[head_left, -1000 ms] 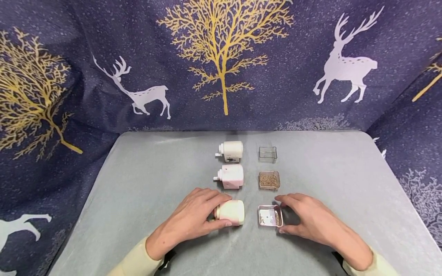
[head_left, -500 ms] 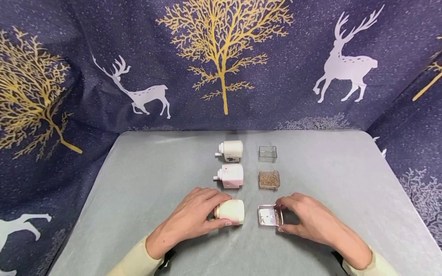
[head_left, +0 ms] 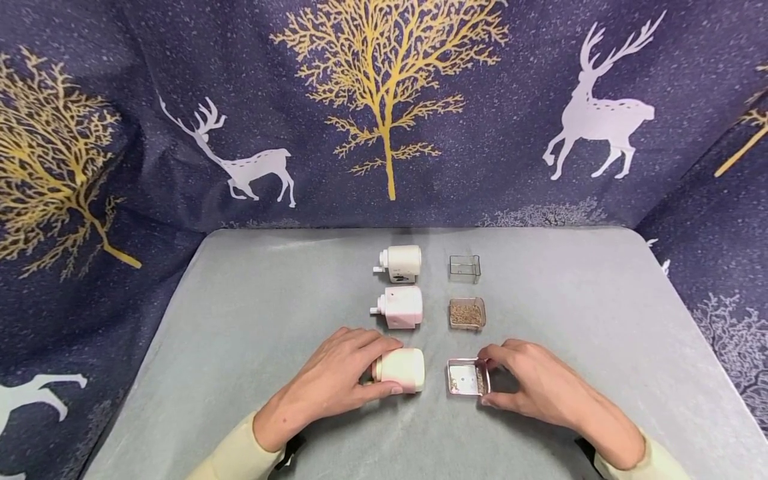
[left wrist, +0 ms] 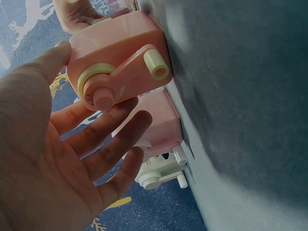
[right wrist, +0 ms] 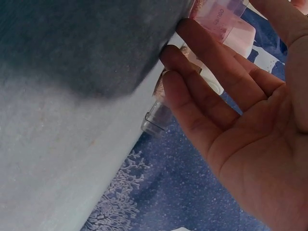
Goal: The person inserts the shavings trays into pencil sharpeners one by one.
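My left hand holds the nearest crank pencil sharpener between thumb and fingers. In the left wrist view this sharpener is pink, with a crank that has a yellow-green knob. Opposite it, on the right, my right hand pinches a clear pinkish shavings drawer by its right end. Some pencil shavings lie in that drawer, mostly at its right side. A small gap separates drawer and sharpener. The right wrist view shows the drawer's lettered wall partly behind my fingers.
Beyond stand a pale pink sharpener and a cream one, cranks pointing left. To their right sit a drawer full of shavings and a clear drawer. A dark blue patterned cloth hangs behind the grey table.
My right fingers have closed onto the near drawer's end, and the drawer has shifted slightly left toward the sharpener. My left hand stays in place on the sharpener.
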The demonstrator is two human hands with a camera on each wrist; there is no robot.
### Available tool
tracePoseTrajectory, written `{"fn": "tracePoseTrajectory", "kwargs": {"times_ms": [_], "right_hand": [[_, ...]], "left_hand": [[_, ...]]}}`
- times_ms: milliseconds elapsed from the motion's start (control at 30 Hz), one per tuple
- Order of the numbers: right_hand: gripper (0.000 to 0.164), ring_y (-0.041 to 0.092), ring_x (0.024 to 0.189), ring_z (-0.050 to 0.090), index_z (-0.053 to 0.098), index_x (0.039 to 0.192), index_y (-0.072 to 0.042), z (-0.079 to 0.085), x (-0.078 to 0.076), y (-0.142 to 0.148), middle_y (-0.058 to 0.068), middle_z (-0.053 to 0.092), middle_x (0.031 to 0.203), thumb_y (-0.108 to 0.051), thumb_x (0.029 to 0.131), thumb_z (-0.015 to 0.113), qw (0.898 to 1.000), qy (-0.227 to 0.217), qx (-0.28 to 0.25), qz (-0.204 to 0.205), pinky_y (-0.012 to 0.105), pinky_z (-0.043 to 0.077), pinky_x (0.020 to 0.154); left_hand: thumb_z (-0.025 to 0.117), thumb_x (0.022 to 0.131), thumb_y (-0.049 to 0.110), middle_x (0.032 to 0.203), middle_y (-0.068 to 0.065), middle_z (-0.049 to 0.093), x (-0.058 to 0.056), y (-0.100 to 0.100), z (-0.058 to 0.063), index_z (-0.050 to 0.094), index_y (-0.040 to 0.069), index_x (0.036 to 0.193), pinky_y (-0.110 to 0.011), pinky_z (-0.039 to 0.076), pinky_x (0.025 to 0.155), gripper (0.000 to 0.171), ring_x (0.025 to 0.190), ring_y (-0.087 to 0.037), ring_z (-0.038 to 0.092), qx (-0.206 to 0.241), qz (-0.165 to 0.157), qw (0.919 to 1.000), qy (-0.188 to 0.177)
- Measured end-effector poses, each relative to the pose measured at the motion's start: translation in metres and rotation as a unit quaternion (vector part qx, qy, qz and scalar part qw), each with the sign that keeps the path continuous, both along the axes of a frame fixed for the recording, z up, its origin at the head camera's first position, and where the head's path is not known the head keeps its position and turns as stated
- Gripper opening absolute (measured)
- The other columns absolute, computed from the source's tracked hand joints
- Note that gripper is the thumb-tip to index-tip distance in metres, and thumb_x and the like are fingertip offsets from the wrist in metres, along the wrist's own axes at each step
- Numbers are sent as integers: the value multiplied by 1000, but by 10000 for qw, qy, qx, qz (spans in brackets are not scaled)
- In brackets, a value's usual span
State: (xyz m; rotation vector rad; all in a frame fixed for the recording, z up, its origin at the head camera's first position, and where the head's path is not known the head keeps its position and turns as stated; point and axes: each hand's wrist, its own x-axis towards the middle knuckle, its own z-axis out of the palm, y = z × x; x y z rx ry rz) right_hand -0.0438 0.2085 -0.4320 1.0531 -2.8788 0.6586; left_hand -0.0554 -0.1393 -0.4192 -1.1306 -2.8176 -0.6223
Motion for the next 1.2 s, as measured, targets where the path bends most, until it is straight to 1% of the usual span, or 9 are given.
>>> {"fn": "tracePoseTrajectory", "kwargs": {"times_ms": [167, 400, 633, 800, 1200], "right_hand": [[47, 3, 86, 63, 68, 109, -17, 1, 0, -2, -17, 66, 93, -40, 73, 88, 9999, -128, 10, 13, 31, 55, 76], [45, 3, 85, 63, 68, 108, -17, 3, -2, -7, -16, 68, 92, -40, 74, 87, 9998, -188, -7, 52, 31, 55, 75], [46, 5, 87, 64, 68, 109, -16, 2, -2, -11, -13, 70, 94, -40, 75, 87, 9994, -335, 27, 66, 32, 56, 77], [46, 5, 86, 64, 68, 109, -15, 2, -2, -13, -12, 70, 94, -39, 75, 87, 9994, -319, 36, 85, 31, 56, 76], [44, 4, 84, 63, 68, 108, -15, 1, -5, -20, -14, 68, 92, -40, 77, 86, 9992, -366, -8, 160, 30, 55, 75]], "left_hand": [[62, 87, 68, 108, 18, 60, 0, 0, -1, 61, 33, 128, -32, 45, 93, 54, 101, -2, 57, 25, -10, 10000, -7], [61, 87, 69, 110, 18, 60, -1, -1, -1, 61, 32, 128, -32, 45, 91, 55, 102, -2, 57, 27, -7, 10000, -60], [61, 87, 69, 111, 18, 61, -1, -1, -2, 61, 32, 128, -32, 45, 93, 56, 102, -3, 57, 15, -5, 10000, -82], [60, 86, 70, 107, 19, 60, -2, -1, -2, 61, 33, 129, -32, 45, 92, 56, 97, 0, 56, 13, -48, 10000, -73], [61, 87, 68, 98, 21, 55, -2, -1, -3, 60, 34, 128, -31, 46, 90, 53, 86, 1, 50, 61, -103, 9999, -66]]}}
